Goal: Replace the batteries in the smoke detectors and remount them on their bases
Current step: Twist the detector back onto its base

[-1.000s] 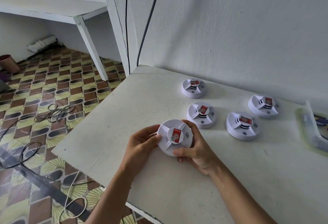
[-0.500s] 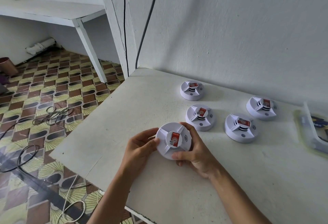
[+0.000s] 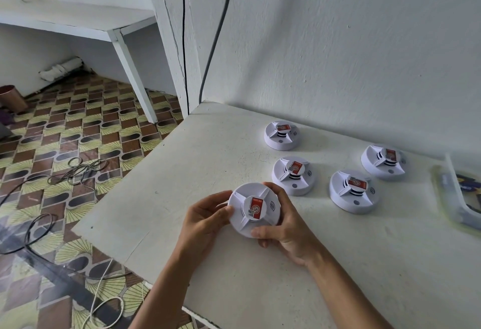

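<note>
Both hands clasp one smoke detector [image 3: 254, 210] just above the bench [image 3: 182, 172], left hand [image 3: 205, 218] and right hand [image 3: 285, 229] curled on opposite rims, likely to twist it off its base; four others [image 3: 294, 175] sit wallward

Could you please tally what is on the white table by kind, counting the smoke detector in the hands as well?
Smoke detectors: 5, one held in the left hand and right hand, four resting on the table
Plastic trays: 1, at the right edge
Total: 6
</note>
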